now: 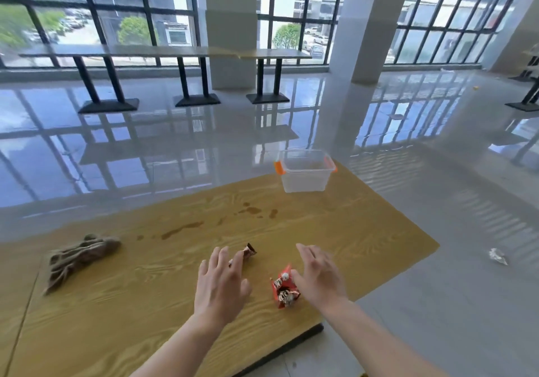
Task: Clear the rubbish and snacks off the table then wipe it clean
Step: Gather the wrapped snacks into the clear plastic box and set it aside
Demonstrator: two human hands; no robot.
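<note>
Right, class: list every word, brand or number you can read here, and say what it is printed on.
None can be read.
Red snack wrapper: white and dark print, too blurred to read.
Brown snack wrapper: print too small.
Clear plastic box: no label visible.

Brown wrapper (249,251) half under left fingers (233,262) (print unreadable)

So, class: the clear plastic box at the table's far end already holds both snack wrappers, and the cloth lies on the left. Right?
Not quite. The head view shows the box empty; both wrappers, brown and red, lie on the table by the hands. The cloth does lie left.
</note>
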